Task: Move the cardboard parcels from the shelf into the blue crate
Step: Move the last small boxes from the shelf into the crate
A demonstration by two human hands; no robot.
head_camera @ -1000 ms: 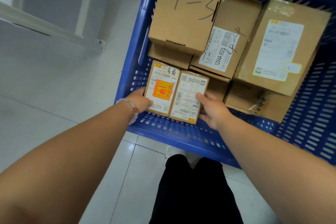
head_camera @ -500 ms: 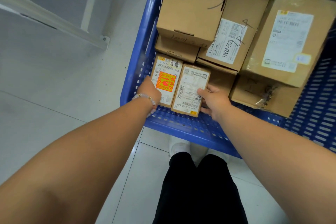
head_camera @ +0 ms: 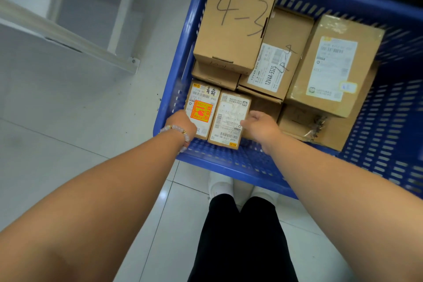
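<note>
Both hands are down in the blue crate (head_camera: 174,89), at its near-left corner, setting two small parcels side by side. The left hand (head_camera: 183,124) presses against the outer side of the parcel with the orange sticker (head_camera: 201,107); how its fingers lie I cannot tell, they're tucked behind the box. The right hand (head_camera: 261,125) sits against the right flank of the white-labelled parcel (head_camera: 230,119), thumb on its face, fingers loose, not clamped. The two parcels touch each other, squeezed between the hands. Beyond them, the box marked 4-3 (head_camera: 233,23) rides on a stack along the left wall, with the 12V4A-labelled box (head_camera: 274,62) and a larger labelled carton (head_camera: 332,68) towards the right. These small ones look light and stiff, easy to pinch by their long sides. That orange sticker suggests fragile contents, so set it down gently.
</note>
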